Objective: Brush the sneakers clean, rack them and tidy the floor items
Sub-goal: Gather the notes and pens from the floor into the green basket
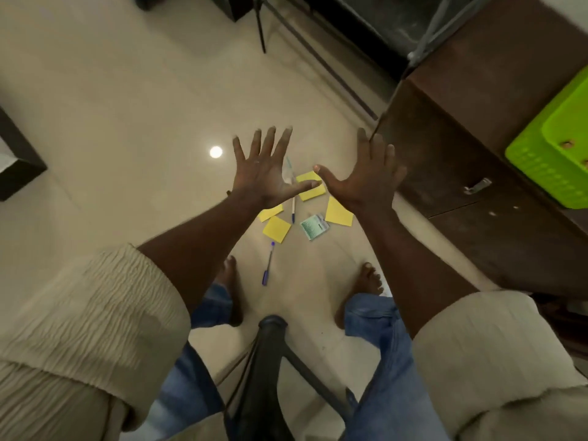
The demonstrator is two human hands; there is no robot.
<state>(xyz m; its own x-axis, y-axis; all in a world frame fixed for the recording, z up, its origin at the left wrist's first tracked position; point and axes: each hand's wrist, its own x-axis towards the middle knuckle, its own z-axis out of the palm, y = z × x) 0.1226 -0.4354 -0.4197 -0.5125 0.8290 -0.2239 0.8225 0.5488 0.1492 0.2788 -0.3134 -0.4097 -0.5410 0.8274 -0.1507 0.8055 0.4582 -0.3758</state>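
Lying pens: purple pen (268, 264) runs near-far between the bare feet; white pen (292, 198) likewise, partly under the left thumb.
Notes: yellow sticky notes (276, 229) scattered on the floor (127, 122) below both hands.
Hands: left hand (264, 173) and right hand (366, 183) spread wide, holding nothing.

Yellow sticky notes (276, 229) and a purple pen (268, 264) lie on the beige floor (127, 106); the basket (547, 160) is lime green, the cabinet (461, 148) dark brown.
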